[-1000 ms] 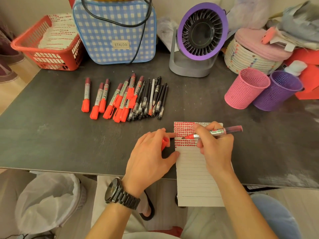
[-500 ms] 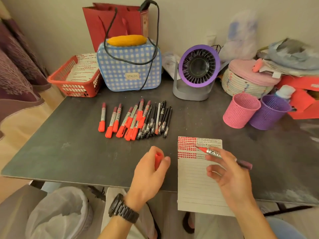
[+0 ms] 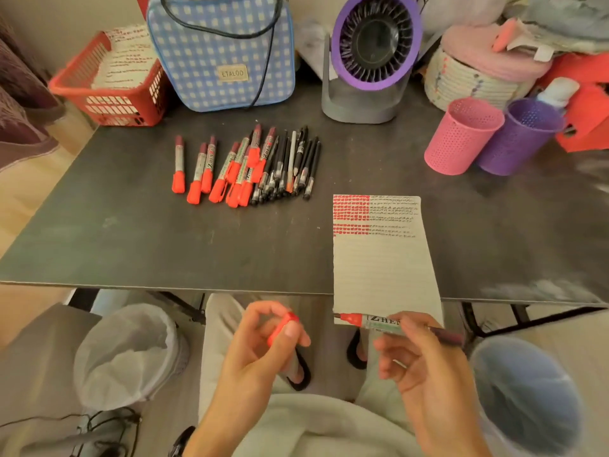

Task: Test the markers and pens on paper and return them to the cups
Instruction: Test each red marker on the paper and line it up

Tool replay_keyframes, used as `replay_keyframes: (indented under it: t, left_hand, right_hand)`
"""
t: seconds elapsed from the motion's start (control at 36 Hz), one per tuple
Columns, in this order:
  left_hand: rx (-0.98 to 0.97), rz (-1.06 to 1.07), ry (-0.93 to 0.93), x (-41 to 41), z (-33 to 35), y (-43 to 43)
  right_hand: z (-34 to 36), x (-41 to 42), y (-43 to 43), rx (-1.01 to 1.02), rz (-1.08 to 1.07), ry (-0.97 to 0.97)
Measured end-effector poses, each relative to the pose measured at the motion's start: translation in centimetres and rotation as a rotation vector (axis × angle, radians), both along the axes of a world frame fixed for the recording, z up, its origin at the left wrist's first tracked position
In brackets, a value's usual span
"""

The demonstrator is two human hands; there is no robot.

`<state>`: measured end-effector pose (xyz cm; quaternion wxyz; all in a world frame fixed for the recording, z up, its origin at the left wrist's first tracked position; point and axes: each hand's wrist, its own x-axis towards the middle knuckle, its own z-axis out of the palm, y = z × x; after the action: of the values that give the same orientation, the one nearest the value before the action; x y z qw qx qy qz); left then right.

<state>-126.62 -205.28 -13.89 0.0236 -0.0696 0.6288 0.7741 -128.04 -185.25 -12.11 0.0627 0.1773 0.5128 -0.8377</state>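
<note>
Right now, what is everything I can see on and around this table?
Table: one, dark grey.
Red markers: about nine, capped, row left of centre.
Black pens: a bundle, against the markers' right.
Paper: one, lined white, marked at top, overhanging near edge.
Pink cup: one, right.
Purple cup: one, beside it.
Fan: one, purple-grey, rear.
Bag: one, blue checked, rear.
Basket: one, red, rear left.
Bin: one, white-lined, floor left.
Left hand: fingers pinch red cap.
Right hand: fingers hold uncapped red marker.
</note>
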Motion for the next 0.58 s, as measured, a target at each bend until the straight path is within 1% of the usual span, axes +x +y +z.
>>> replay_keyframes:
  t: [0.14,0.28,0.44,0.58]
  left_hand:
    - [0.019,-0.002,-0.087,1.7,-1.0,0.3]
    - [-0.015,0.008,-0.167,2.5,-1.8,0.7]
    - [-0.041,-0.041,-0.156,2.2,-2.2,0.8]
    - [-0.050,-0.098,-0.128,1.8,-2.7,0.9]
  right_hand:
    - [-1.6,2.3,-0.6,-0.051,0.034,-0.013]
    - [-2.2,3.1,-0.5,-0.015,0.040,-0.006]
    - [-2.8,3.1,-0.4,0.065,0.055,0.011]
    - [-2.9,3.1,-0.5,0.150,0.141,0.037]
